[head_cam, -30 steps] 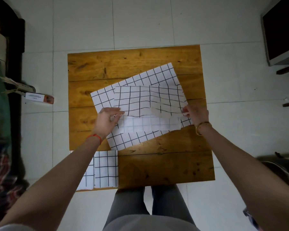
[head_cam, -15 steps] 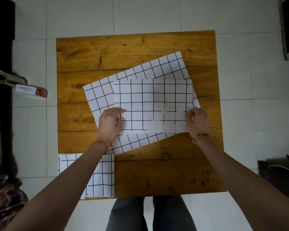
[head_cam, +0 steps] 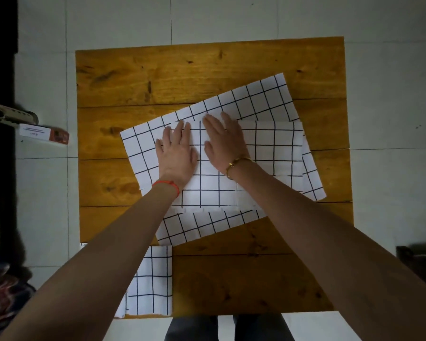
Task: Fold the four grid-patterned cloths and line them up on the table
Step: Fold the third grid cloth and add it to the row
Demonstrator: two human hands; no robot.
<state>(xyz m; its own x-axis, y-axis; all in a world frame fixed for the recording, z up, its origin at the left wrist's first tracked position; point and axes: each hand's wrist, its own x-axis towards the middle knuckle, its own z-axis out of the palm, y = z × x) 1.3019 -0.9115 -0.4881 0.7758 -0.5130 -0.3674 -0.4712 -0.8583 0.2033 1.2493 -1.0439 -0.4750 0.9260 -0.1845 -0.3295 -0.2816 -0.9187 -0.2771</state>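
Head view: three grid cloths visible, white fabric with black lines. Folded rectangular one at frame centre, lying square on a larger tilted cloth spread flat beneath. Third, a folded cloth, at lower left corner of square plank wooden table. Left hand and right hand side by side, palms flat on the centre cloth, fingers straight, slightly spread. One small printed box on tiled floor, left edge.
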